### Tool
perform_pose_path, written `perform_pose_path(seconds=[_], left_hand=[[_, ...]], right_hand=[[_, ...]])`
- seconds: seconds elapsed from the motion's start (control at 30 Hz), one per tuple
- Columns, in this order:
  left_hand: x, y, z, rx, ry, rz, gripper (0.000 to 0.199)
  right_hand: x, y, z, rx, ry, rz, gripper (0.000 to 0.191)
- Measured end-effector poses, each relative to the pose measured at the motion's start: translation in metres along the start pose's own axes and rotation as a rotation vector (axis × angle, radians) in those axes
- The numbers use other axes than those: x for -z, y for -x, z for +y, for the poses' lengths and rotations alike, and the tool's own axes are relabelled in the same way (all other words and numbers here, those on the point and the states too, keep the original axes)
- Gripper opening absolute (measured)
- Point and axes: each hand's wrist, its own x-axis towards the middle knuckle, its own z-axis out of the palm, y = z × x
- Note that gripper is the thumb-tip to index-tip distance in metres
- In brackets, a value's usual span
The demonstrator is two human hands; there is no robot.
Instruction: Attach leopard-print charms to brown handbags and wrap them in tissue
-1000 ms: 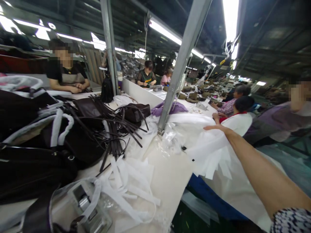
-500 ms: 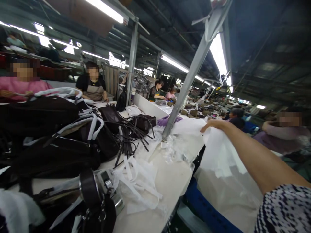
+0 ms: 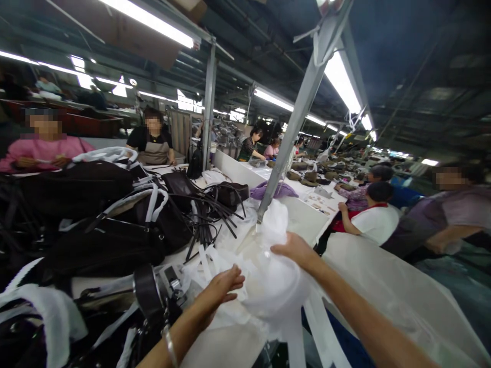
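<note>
My right hand point(image 3: 297, 251) is closed on a thin white wrapping sheet point(image 3: 278, 286), bunched and blurred, at the table's near edge. Strips of the sheet hang down below that hand. My left hand point(image 3: 224, 286), a bracelet on its wrist, reaches in from the lower left with fingers stretched out and holds nothing. White strips and clear film point(image 3: 209, 260) lie just beyond it on the white table point(image 3: 230, 350). Close by on the left is a dark brown bag point(image 3: 146, 296) with metal rings, its lower part partly hidden by my left forearm.
Black bags point(image 3: 103, 245) with white-wrapped handles fill the left side. A slanted metal post point(image 3: 295, 117) rises behind my right hand. Thin dark straps point(image 3: 203, 232) lie mid-table. A large pale sheet point(image 3: 406, 286) spreads at right. Several people sit or stand around the tables.
My right hand has swung left and nearer, bringing the white sheet from the table's right edge over the tabletop. My left hand has come into view. The person at right has shifted.
</note>
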Motion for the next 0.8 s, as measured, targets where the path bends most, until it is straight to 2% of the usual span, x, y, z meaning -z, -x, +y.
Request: perform_pose_path(seconds=[0.07, 0.17, 0.23, 0.33, 0.47, 0.57, 0.67, 0.73, 0.8], left_hand=[[-0.02, -0.038, 0.009, 0.086, 0.061, -0.08, 0.095], [-0.034, -0.079, 0.011, 0.133, 0.108, -0.184, 0.087], [-0.036, -0.092, 0.005, 0.163, 0.141, -0.214, 0.078], [-0.033, -0.088, -0.004, 0.165, 0.203, -0.268, 0.067], [-0.024, -0.054, -0.004, 0.11, 0.257, -0.301, 0.053], [-0.007, -0.02, 0.017, 0.071, 0.2, -0.197, 0.044], [0.026, 0.022, 0.057, -0.062, 0.099, 0.007, 0.043], [0.054, 0.058, 0.093, -0.159, -0.013, 0.128, 0.044], [0.088, 0.1, 0.135, -0.241, -0.17, 0.239, 0.041]], right_hand=[[-0.036, 0.02, -0.002, 0.027, 0.094, 0.02, 0.036], [-0.078, 0.042, 0.0, 0.028, 0.259, -0.009, 0.034], [-0.095, 0.052, 0.004, 0.022, 0.354, -0.013, 0.032], [-0.106, 0.067, 0.007, 0.07, 0.442, -0.052, 0.026], [-0.119, 0.086, -0.004, 0.162, 0.476, -0.083, 0.03], [-0.137, 0.091, -0.031, 0.248, 0.43, -0.098, 0.027], [-0.157, 0.095, -0.072, 0.409, 0.246, -0.061, 0.03], [-0.17, 0.105, -0.098, 0.55, 0.038, -0.039, 0.049], [-0.186, 0.116, -0.115, 0.684, -0.152, -0.04, 0.066]])
